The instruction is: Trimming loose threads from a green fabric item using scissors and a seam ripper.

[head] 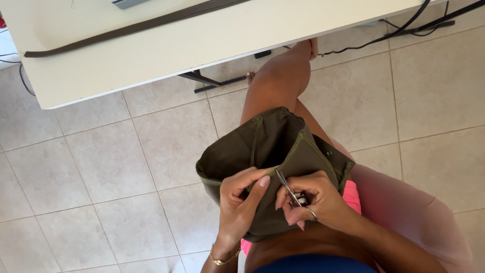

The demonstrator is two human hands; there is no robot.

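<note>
L hand (241,194) pinches olive fabric (273,151) taut on the lap, steadying the seam. R hand (316,202) grips small snips (289,189), tips at the stitching.

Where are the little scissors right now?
The scissors are in the right hand, low in the head view, tips touching the olive fabric beside the left hand.

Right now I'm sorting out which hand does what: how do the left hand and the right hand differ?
The left hand pinches the olive fabric piece at its stitched edge, while the right hand holds small scissors. The left wrist wears a gold bracelet; the right hand shows a ring instead. The left hand carries no tool; the right points its blades at the seam. Both rest on the fabric.
</note>
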